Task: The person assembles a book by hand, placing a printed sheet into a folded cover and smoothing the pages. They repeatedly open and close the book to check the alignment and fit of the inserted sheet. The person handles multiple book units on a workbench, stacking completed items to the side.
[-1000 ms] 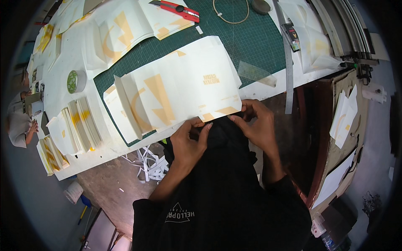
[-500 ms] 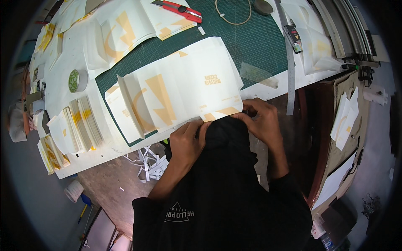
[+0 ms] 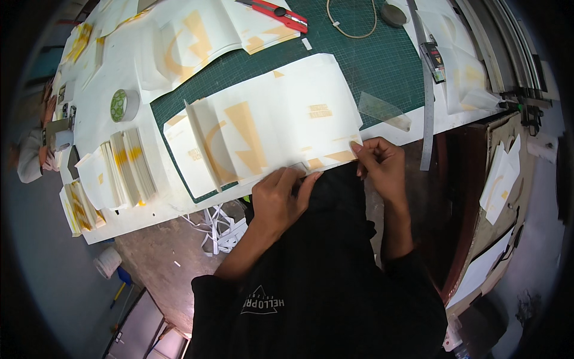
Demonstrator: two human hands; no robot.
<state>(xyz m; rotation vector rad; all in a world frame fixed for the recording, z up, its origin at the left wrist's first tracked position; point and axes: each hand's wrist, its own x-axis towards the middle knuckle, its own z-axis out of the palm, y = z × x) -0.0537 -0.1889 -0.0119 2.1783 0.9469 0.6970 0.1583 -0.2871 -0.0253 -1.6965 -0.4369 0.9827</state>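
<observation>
A white printed paper sheet with tan shapes lies on the green cutting mat, its near edge reaching over the table's front. Toward its left side a folded ridge stands up from the surface. My left hand pinches the near edge, thumb below and fingers on top. At the near right corner, my right hand holds the sheet between thumb and bent fingers.
A red utility knife and metal ruler lie on the table. Tape roll and folded printed stacks stand left. A clear plastic piece sits near the sheet. White paper strips heap below the table edge.
The view has shifted, so the table appears further right. My right hand has moved its thumb up onto the sheet's corner. My left hand still grips the near edge.
</observation>
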